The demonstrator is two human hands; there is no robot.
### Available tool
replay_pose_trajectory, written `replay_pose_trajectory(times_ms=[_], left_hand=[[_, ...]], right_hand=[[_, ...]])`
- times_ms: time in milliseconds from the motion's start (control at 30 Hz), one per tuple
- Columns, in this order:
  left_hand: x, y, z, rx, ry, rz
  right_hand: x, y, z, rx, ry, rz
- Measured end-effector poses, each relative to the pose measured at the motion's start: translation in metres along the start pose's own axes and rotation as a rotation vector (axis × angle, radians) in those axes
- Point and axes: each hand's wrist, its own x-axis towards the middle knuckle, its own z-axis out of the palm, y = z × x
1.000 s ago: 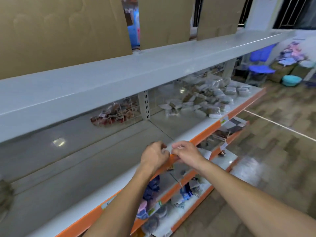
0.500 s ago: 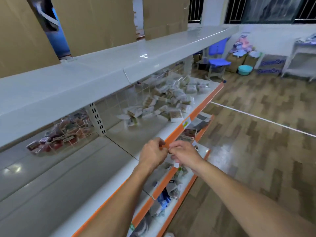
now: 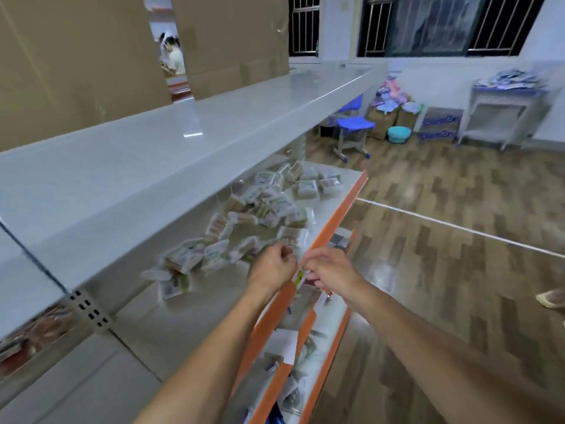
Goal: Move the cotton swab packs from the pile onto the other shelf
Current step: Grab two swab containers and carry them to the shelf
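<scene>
a long white metal shelf with an orange front strip point(image 3: 337, 215) runs away from the camera, under a wider pale grey top shelf point(image 3: 189, 142) backed by brown cardboard sheets point(image 3: 76, 56). the loose pile of clear-wrapped cotton swab packs point(image 3: 269, 206) lies on the white shelf, spread from its far end back toward the hands, the nearest packs just beside the left hand. the shelf section nearer the camera, past the perforated upright post point(image 3: 88, 310), shows bare grey board. lower orange-edged shelves point(image 3: 308, 338) hold small mixed goods. to the right is open wood-pattern floor point(image 3: 458, 270) crossed by a white line, with a blue plastic chair point(image 3: 354, 123), a teal basin point(image 3: 399, 134) and cardboard boxes along the far wall.

the left hand point(image 3: 272, 266) and right hand point(image 3: 330, 269) meet over the orange strip, fingers curled inward; they seem to pinch something small between them, but blur hides what.
</scene>
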Motion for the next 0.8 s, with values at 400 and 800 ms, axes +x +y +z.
replay_pose_trajectory(times_ms=[400,800], left_hand=[[0.096,0.016,0.030,0.062,-0.022,-0.033],[0.202,0.069,0.100,0.055,0.113,-0.190]], right_hand=[[0.099,0.001,-0.043,0.063,-0.059,-0.009],[0.237,-0.012,-0.132,-0.068,-0.239,-0.021]])
